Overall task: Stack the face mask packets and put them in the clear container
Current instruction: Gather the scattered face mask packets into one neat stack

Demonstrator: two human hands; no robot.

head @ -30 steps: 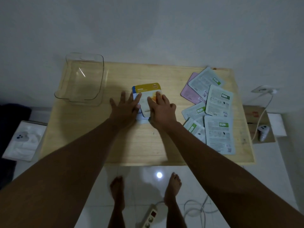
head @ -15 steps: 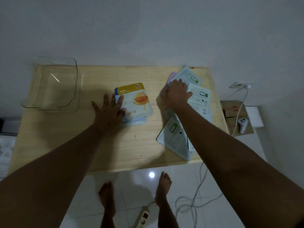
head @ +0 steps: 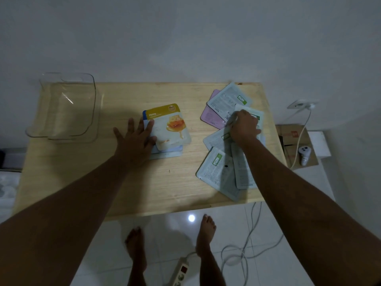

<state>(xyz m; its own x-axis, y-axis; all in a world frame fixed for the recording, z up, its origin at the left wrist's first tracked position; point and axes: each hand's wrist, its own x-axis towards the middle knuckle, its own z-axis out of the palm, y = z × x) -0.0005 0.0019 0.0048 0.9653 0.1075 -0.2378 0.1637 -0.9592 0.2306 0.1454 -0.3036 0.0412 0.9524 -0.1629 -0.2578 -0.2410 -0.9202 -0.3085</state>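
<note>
A small stack of face mask packets topped by a yellow honey packet [head: 171, 124] lies mid-table. My left hand [head: 134, 139] rests flat on the stack's left edge with its fingers spread. To the right, several white packets with green labels [head: 218, 172] and a pink packet [head: 211, 115] lie fanned out and overlapping. My right hand [head: 243, 126] sits on top of this spread, its fingers curled and pinching the edge of one white packet. The clear container [head: 93, 104] stands empty at the table's far left corner.
The wooden table [head: 123, 182] stands against a white wall. A cardboard box [head: 292, 137] with a white controller [head: 304, 154] sits on the floor to the right. My bare feet, a power strip [head: 181, 271] and loose cables are below the table's front edge.
My right hand left the honey stack, swung right onto the spread packets, and has now curled its fingers on one white packet. My left hand stayed on the stack.
</note>
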